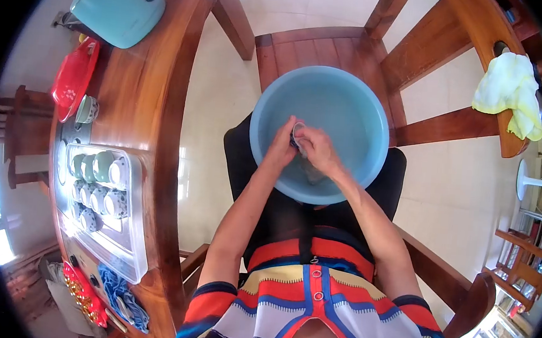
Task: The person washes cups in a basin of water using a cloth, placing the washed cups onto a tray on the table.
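Note:
A light-blue plastic basin point(323, 74) with water in it rests on my lap and against a wooden chair seat. Above the water, my left hand point(280, 146) is wrapped round a small cup point(297, 130), whose pale rim faces up. My right hand point(319, 150) is closed at the cup's other side, with its fingers at the rim and partly inside. Something pale and blurred point(312, 174) lies low in the basin below my hands; I cannot make out what it is.
Left, a wooden table point(179, 93) bears a clear tray point(136, 247) of several upturned small cups point(98, 201), a red dish point(76, 80), a patterned cup point(87, 110), a light-blue appliance point(117, 7) and a blue cloth point(120, 296). A yellow-white cloth point(509, 91) hangs on the right chair.

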Demonstrator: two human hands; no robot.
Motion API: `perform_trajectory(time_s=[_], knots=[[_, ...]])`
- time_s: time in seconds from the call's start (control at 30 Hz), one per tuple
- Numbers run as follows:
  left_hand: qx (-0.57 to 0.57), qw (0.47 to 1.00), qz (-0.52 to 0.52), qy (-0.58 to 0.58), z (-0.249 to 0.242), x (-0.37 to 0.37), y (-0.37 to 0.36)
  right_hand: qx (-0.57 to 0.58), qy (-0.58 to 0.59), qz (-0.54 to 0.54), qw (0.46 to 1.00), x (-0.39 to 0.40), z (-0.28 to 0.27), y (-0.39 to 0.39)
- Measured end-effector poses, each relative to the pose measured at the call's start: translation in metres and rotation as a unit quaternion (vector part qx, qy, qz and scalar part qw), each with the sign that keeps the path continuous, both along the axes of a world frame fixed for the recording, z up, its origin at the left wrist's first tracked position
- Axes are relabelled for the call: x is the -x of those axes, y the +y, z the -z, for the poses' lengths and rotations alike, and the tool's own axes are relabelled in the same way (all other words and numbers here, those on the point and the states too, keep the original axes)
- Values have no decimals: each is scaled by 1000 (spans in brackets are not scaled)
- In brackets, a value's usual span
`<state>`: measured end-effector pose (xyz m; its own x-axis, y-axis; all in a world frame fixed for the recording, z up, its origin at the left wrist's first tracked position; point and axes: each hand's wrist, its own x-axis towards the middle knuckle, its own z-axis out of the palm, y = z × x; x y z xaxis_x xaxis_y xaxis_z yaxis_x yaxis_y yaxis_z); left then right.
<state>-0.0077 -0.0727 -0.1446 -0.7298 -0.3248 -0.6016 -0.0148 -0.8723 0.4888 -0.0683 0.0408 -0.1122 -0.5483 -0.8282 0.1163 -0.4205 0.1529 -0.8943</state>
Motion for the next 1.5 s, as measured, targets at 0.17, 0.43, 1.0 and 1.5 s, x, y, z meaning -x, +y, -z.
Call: perform_trajectory(time_s=[0.17, 0.43, 1.0, 1.5], knots=[[143, 989, -28, -22, 8, 3, 1, -50, 191, -40, 980, 17, 19, 14], [229, 964, 31, -129, 21, 5, 0, -332, 255, 163, 894, 25, 31, -1], [93, 989, 101, -63, -8, 2, 3, -39, 9, -57, 998, 33, -11, 4], [273, 934, 182, -142, -16, 4, 9, -51, -94, 125, 986, 21, 16, 6]])
